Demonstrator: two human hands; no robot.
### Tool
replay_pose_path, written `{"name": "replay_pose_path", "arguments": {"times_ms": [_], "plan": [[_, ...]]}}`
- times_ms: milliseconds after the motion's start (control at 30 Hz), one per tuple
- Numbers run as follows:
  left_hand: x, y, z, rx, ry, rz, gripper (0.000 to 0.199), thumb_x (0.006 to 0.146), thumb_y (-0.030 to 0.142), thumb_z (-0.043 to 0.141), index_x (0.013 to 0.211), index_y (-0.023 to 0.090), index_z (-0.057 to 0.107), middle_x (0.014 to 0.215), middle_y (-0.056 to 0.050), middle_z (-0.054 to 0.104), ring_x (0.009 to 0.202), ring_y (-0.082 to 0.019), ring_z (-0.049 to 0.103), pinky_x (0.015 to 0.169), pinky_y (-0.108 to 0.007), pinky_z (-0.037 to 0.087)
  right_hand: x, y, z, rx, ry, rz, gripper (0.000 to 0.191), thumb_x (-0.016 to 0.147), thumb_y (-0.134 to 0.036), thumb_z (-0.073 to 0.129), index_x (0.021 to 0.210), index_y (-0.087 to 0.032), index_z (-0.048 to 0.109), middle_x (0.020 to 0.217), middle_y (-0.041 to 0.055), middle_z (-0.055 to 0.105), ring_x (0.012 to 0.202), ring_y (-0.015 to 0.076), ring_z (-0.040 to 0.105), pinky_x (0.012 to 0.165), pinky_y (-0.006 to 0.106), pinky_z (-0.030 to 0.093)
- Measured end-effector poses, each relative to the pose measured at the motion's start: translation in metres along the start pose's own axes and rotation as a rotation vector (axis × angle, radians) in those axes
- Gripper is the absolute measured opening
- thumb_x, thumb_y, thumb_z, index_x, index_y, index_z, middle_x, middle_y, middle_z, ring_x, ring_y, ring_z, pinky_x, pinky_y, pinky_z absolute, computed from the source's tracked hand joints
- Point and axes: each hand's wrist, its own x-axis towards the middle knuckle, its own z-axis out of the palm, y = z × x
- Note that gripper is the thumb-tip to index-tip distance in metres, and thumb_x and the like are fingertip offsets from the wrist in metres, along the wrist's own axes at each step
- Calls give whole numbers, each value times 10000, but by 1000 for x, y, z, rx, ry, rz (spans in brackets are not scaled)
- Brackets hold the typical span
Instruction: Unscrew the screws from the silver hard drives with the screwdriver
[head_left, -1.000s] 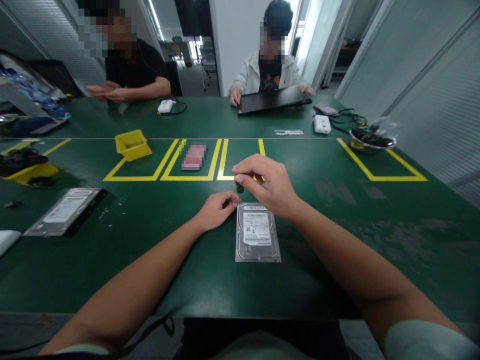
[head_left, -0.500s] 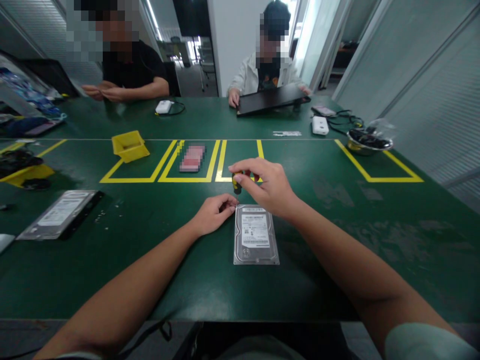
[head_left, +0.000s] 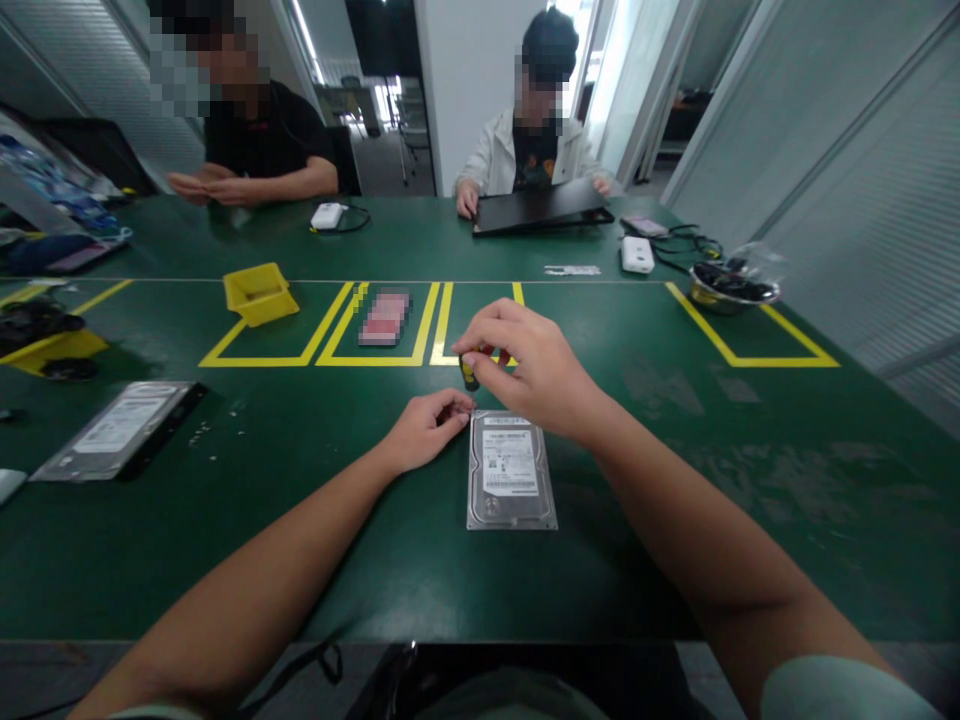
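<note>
A silver hard drive (head_left: 511, 470) with a white label lies flat on the green table (head_left: 390, 580). Above its far left corner, my right hand (head_left: 525, 365) grips a small black and yellow screwdriver (head_left: 469, 374) between thumb and fingers, its handle upright and slightly tilted. My left hand (head_left: 429, 430) rests on the table at that same corner, its fingers curled and pressed together near the screwdriver's tip. Whatever the left fingertips pinch is too small to make out.
Another hard drive (head_left: 124, 430) lies at the left beside small loose bits. Beyond are a yellow bin (head_left: 261, 293), a blurred pink object (head_left: 385, 318) and a metal bowl (head_left: 731, 287) of dark parts. Across the table, one person holds a black panel (head_left: 544, 208).
My right hand has risen slightly, and the screwdriver handle has shifted a little up and left. My left hand has hardly moved. The person opposite has lowered the black panel.
</note>
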Motion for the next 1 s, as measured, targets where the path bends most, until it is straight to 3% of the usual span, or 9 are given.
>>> {"name": "replay_pose_path", "arguments": {"times_ms": [267,667,1000], "plan": [[3,-6,2,5,30,2,151,887,269,545,945,159,630,796,18,627,701,-134,541,659,-255,395,-1,-9,-3,-110,-20,94,76,879,-189,594,905,-167,662,960,59,568,888,165,555,793,301,438],[5,-7,3,3,34,-10,154,898,297,564,933,165,635,807,12,641,718,-134,558,662,-257,400,-9,5,1,-141,55,-61,34,876,-165,616,897,-146,636,911,61,663,866,175,590,776,303,446],[6,-8,3,-1,43,-6,142,884,277,573,913,155,640,809,8,654,710,-137,556,659,-259,399,-13,2,3,-120,84,-116,59,872,-137,604,897,-146,656,925,77,700,904,196,636,822,338,495]]}}
